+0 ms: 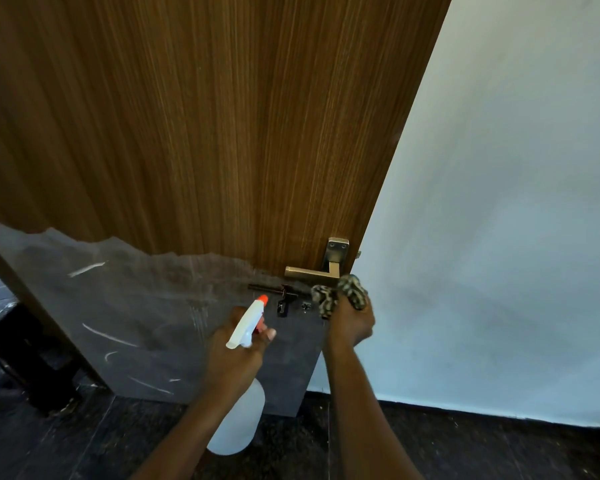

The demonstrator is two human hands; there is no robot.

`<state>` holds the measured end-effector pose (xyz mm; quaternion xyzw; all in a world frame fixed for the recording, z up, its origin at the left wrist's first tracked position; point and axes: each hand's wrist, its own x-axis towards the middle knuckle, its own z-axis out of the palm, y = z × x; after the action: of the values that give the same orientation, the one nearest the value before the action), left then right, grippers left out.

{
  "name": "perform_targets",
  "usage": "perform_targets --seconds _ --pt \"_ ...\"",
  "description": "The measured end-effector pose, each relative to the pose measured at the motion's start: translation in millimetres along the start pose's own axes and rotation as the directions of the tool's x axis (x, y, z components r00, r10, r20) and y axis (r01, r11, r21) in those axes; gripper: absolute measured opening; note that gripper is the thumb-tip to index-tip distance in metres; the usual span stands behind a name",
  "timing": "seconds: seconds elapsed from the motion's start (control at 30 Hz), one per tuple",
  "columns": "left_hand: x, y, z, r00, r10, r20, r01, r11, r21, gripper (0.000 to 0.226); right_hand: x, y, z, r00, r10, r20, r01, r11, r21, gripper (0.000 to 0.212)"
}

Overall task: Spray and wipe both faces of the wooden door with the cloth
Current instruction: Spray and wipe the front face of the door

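Gripping the neck of a white spray bottle [240,422], the left hand [234,356] curls its fingers round it, one finger at the trigger and the orange nozzle aimed at the wooden door [222,133]. To the right, the right hand [351,323] clutches a bunched patterned cloth [340,295], held just under the brass door handle [311,271] near the door's right edge. A grey panel [153,323] covers the door's lower part. A white wall [499,237] stands to the right.
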<state>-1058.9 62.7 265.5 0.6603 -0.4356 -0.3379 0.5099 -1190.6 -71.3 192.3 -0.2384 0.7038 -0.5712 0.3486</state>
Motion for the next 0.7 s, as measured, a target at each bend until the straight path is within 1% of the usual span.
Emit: perform_targets --seconds 0.03,0.07,0.1,0.13,0.17,0.23,0.3,0.37,0.43,0.53,0.57,0.63,0.7 --pt "1 -1 1 1.000 0.003 -0.004 -0.003 1.000 -0.002 0.036 4 -5 -2 0.997 0.059 -0.041 -0.056 0.996 0.068 0.020" --pt "1 -1 2 1.000 -0.006 -0.011 0.006 1.000 -0.012 0.034 4 -9 -2 0.992 0.115 -0.043 -0.109 0.987 0.122 0.031" --pt "0 -2 3 1.000 -0.012 -0.022 0.011 1.000 -0.022 0.034 2 -11 1 0.986 0.163 -0.020 -0.158 0.975 0.154 0.036" --pt "-1 -3 4 0.999 -0.006 -0.035 0.005 1.000 -0.029 0.036 -4 -15 5 0.979 0.205 0.018 -0.205 0.962 0.183 0.036" --pt "-1 -3 5 0.999 0.009 -0.043 -0.011 1.000 -0.028 0.038 -12 -18 10 0.965 0.252 0.072 -0.261 0.937 0.232 0.036" --pt "0 1 6 0.998 0.025 -0.062 -0.026 1.000 -0.010 0.034 -27 -24 22 0.912 0.346 0.219 -0.405 0.840 0.361 0.037" --pt "6 3 4 0.994 0.001 -0.107 -0.004 1.000 -0.026 0.027 -41 -31 33 0.857 0.377 0.352 -0.507 0.744 0.436 0.041" --pt "13 6 1 0.989 -0.009 -0.148 0.005 1.000 -0.025 0.034 -51 -38 44 0.815 0.374 0.443 -0.560 0.704 0.437 0.044" --pt "19 7 -6 0.985 0.018 -0.170 -0.015 1.000 0.019 0.039 -57 -40 54 0.783 0.342 0.520 -0.587 0.685 0.432 0.043" --pt "23 1 -20 0.981 0.070 -0.181 -0.057 0.995 0.078 0.036 -60 -32 60 0.700 0.318 0.640 -0.648 0.659 0.381 0.040" --pt "24 -3 -25 0.978 0.078 -0.194 -0.059 0.993 0.099 0.039 -60 -26 59 0.675 0.313 0.668 -0.661 0.659 0.359 0.040" --pt "23 -7 -31 0.975 0.063 -0.215 -0.044 0.994 0.096 0.043 -59 -10 51 0.654 0.324 0.684 -0.670 0.668 0.324 0.042" --pt "17 -6 -34 0.979 0.039 -0.201 -0.033 0.999 0.032 0.035 -53 12 35 0.659 0.348 0.666 -0.686 0.642 0.344 0.049"
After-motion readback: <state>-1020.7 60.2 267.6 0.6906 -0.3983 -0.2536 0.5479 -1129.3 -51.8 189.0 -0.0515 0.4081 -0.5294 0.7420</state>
